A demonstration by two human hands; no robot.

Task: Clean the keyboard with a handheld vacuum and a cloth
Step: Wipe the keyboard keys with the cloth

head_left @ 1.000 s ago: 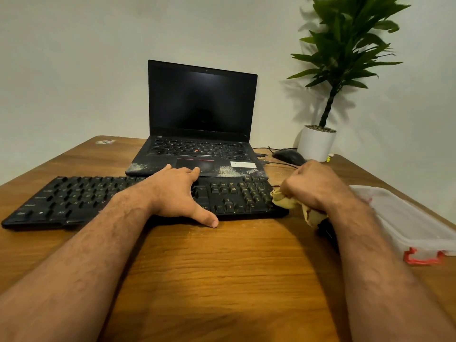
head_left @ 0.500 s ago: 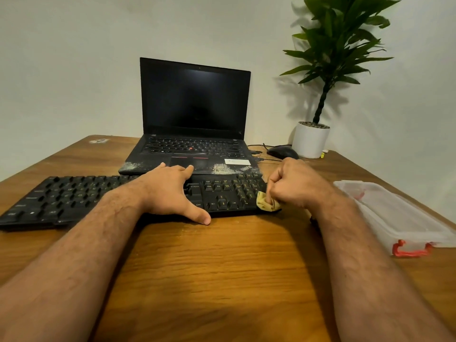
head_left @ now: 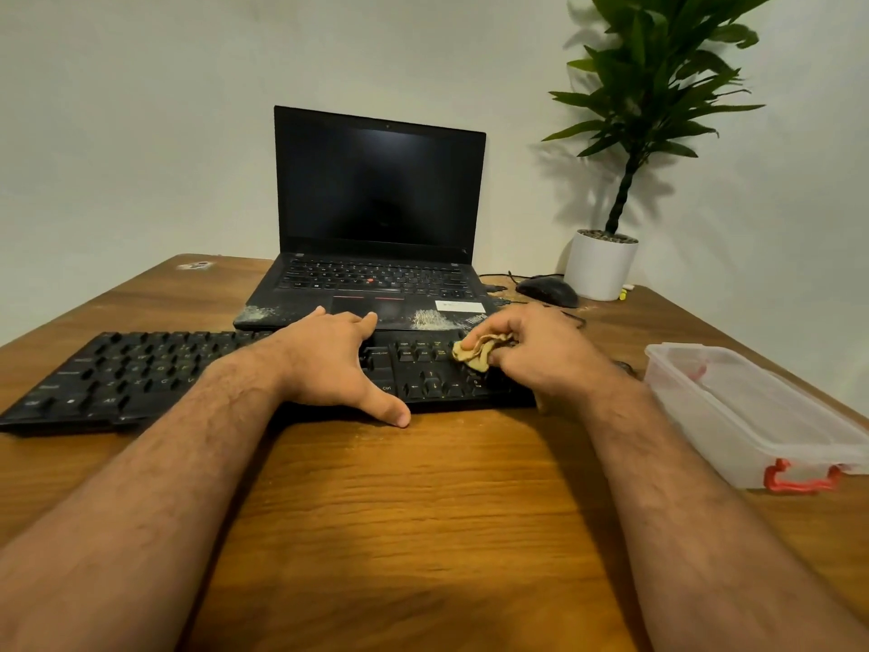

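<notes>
So the right hand has slid up off the keyboard's right edge and is now over the number-pad end, with the yellowish cloth bunched in its curled fingers and pressed onto the keys there. The left hand hasn't really budged: it lies flat across the keyboard just left of the arrow keys, fingers straight, thumb stretched down onto the wooden table at the keyboard's front edge.

The keyboard itself is black, sitting crosswise on the table. Right behind it, touching or nearly so, is an open black laptop with a dark screen and pale dusty smudges on its palm rest. Behind the keyboard's right end there's a black mouse, and beyond that a white pot with a green plant. Just off the keyboard's right end sits a clear plastic box with a red clip.
</notes>
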